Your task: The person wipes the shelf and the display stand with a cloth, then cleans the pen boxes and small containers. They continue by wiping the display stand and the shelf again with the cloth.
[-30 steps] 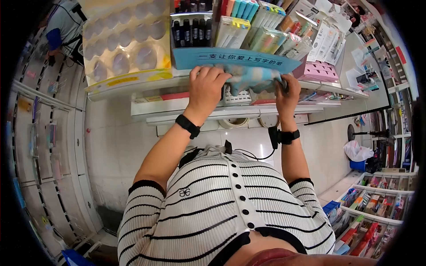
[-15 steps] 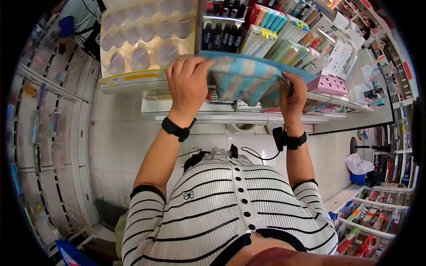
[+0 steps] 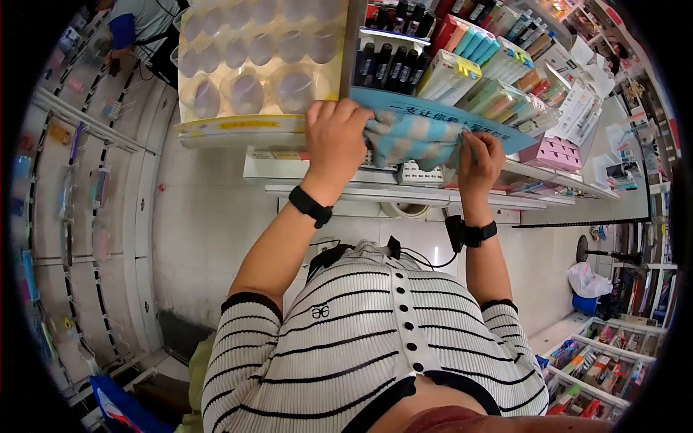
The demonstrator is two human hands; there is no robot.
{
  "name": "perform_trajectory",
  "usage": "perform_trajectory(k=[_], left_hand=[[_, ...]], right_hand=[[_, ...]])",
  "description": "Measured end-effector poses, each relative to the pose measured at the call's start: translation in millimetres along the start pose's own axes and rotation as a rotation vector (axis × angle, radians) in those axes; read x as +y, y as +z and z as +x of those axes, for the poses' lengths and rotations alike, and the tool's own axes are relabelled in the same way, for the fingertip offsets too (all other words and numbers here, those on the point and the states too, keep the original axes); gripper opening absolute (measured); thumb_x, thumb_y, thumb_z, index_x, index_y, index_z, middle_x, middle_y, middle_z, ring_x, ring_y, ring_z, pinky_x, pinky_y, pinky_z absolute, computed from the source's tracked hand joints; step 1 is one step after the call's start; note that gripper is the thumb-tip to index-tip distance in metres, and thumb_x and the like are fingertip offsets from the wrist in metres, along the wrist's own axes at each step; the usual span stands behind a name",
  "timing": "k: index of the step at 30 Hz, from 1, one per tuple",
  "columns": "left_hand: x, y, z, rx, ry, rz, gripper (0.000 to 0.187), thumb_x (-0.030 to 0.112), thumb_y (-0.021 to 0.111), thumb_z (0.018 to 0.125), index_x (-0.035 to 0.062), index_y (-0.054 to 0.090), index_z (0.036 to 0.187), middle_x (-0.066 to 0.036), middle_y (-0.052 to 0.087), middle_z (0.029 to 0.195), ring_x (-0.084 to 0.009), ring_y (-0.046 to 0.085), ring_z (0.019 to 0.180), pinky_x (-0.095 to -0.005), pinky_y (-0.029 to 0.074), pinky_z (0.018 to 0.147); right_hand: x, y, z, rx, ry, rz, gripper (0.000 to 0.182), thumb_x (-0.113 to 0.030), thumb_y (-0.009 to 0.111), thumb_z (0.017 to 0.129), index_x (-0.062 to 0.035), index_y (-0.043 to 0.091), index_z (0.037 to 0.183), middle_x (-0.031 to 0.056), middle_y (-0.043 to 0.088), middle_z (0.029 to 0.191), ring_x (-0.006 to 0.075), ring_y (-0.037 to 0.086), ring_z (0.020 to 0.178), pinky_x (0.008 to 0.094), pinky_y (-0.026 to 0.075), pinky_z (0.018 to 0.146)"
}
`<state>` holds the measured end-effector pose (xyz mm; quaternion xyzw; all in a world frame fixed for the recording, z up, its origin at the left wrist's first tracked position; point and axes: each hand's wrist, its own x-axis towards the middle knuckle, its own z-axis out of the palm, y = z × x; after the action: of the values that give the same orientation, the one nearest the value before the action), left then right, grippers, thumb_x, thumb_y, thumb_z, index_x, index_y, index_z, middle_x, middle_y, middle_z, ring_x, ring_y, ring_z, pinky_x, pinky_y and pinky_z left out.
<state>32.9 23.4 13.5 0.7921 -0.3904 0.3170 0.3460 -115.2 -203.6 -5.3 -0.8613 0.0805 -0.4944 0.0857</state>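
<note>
A blue and grey striped cloth [image 3: 413, 138] hangs in a bunched strip between my two hands. It lies against the lower part of a blue cardboard display panel [image 3: 505, 134] with printed characters. My left hand [image 3: 336, 143] grips the cloth's left end, its fingers curled at the panel's left corner, beside the yellow display tray [image 3: 249, 124]. At the right end, my right hand [image 3: 480, 162] pinches the cloth between thumb and fingers, just in front of the panel. The cloth inside the left fingers is mostly hidden.
Behind the panel stand black-capped tubes [image 3: 390, 66] and several small boxes [image 3: 449, 74]. A pink box [image 3: 551, 154] sits right of them. White shelf edges [image 3: 404, 193] run below my hands. A person [image 3: 141, 32] stands at the upper left. A fan [image 3: 610, 252] is at right.
My hands have come closer together and the cloth is more bunched. It has dropped lower on the panel, so the printed characters now show. The view has shifted slightly.
</note>
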Motion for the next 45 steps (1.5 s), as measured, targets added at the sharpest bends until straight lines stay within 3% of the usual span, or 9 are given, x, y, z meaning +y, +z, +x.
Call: perform_trajectory(k=[5, 13, 15, 25, 45], left_hand=[[4, 3, -2, -0.054, 0.007, 0.033, 0.020, 0.000, 0.063, 0.074, 0.0129, 0.070, 0.087, -0.001, 0.061, 0.087, -0.0247, 0.057, 0.088, -0.0382, 0.038, 0.091], [6, 2, -5, -0.066, 0.026, 0.042, 0.021, 0.000, 0.063, 0.072, 0.0110, 0.068, 0.089, -0.003, 0.057, 0.089, -0.0247, 0.055, 0.090, -0.0386, 0.038, 0.094], [6, 0, -5, -0.068, 0.020, 0.048, 0.019, 0.001, 0.064, 0.076, 0.0123, 0.070, 0.090, -0.002, 0.062, 0.089, -0.0244, 0.057, 0.090, -0.0379, 0.038, 0.090], [5, 3, -5, -0.062, 0.012, -0.002, 0.018, 0.000, 0.061, 0.074, 0.0103, 0.068, 0.088, -0.004, 0.058, 0.089, -0.0258, 0.055, 0.090, -0.0396, 0.040, 0.093], [6, -2, 0, -0.196, 0.023, 0.033, 0.022, 0.000, 0.063, 0.074, 0.0103, 0.070, 0.092, -0.005, 0.063, 0.092, -0.0294, 0.057, 0.092, -0.0408, 0.043, 0.089]], right_hand=[[-2, 5, -10, -0.025, 0.100, 0.095, 0.028, 0.001, 0.065, 0.077, -0.0128, 0.072, 0.101, 0.0097, 0.064, 0.097, 0.0291, 0.060, 0.088, 0.0369, 0.045, 0.078], [3, 12, -22, -0.040, 0.232, 0.201, 0.029, -0.002, 0.065, 0.080, -0.0125, 0.070, 0.106, 0.0110, 0.062, 0.104, 0.0305, 0.056, 0.101, 0.0423, 0.040, 0.091], [-1, 11, -21, -0.034, 0.201, 0.159, 0.029, -0.002, 0.065, 0.080, -0.0122, 0.069, 0.107, 0.0113, 0.061, 0.106, 0.0308, 0.056, 0.101, 0.0423, 0.040, 0.091], [6, 5, -28, -0.103, 0.110, 0.071, 0.034, -0.011, 0.071, 0.085, -0.0110, 0.065, 0.118, 0.0136, 0.059, 0.118, 0.0329, 0.053, 0.111, 0.0429, 0.039, 0.097], [11, 3, -29, -0.085, 0.053, 0.068, 0.034, -0.007, 0.071, 0.084, -0.0147, 0.065, 0.117, 0.0115, 0.061, 0.112, 0.0319, 0.057, 0.103, 0.0422, 0.040, 0.092]])
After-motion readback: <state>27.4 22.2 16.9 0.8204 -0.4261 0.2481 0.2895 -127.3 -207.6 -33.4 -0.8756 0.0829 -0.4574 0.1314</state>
